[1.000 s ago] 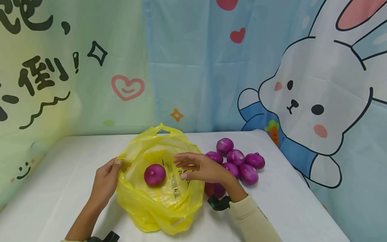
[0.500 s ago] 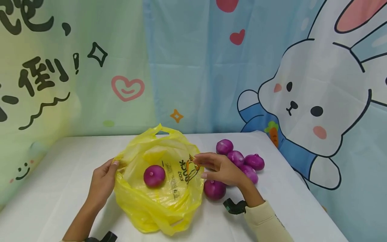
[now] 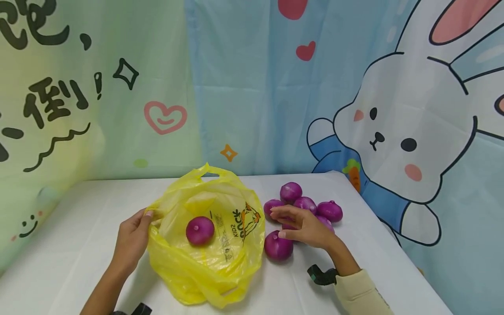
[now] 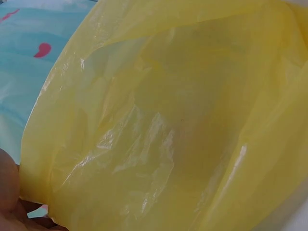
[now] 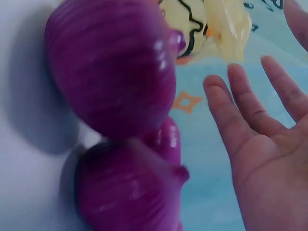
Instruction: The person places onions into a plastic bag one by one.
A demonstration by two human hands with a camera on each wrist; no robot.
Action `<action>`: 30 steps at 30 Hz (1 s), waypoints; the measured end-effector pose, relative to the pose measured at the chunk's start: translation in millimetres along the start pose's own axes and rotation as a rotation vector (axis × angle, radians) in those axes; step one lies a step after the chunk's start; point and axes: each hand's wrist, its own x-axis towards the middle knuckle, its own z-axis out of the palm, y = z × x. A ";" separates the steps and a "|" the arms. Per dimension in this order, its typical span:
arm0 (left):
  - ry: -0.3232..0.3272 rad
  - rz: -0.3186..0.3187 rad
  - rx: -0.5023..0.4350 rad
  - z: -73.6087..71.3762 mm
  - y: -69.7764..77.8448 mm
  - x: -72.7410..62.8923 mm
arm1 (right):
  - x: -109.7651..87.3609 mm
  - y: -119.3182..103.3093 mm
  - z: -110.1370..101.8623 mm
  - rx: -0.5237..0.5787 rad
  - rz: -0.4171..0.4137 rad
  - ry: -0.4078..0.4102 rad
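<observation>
Left hand [image 3: 131, 238] pinches the near-left edge of a thin, crinkled yellow plastic bag [image 3: 173, 271], apparently to hold its mouth wide; one round, glossy purple onion [image 3: 200, 230] sits inside. Right of the bag, similar purple onions [image 3: 304, 201] cluster on the white-covered worktop [image 3: 378, 267], seemingly for easy reach; the right hand [image 3: 305, 225], fingers parted, grips nothing beside them

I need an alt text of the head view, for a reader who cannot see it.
A person's left hand has a yellow bag in its grip, one purple onion inside. The right hand hovers by more onions beside the bag on a white table. Behind is a cartoon rabbit backdrop.
</observation>
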 end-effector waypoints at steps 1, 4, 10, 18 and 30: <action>-0.003 -0.003 0.000 0.0 -0.5 -0.1 | -0.2 2.0 -1.2 -0.002 0.013 -0.003; -0.014 -0.014 0.000 1.4 -1.7 -0.2 | -0.9 8.1 -4.2 -0.011 0.063 -0.024; -0.008 -0.012 0.001 3.8 -3.0 0.3 | 0.5 19.2 -3.8 -0.060 0.124 -0.090; -0.024 -0.004 0.010 1.1 -2.4 0.9 | 3.6 23.7 8.3 -0.121 0.151 -0.179; -0.044 -0.004 -0.021 5.4 -2.9 -0.7 | 0.7 22.5 14.3 -0.202 0.243 -0.284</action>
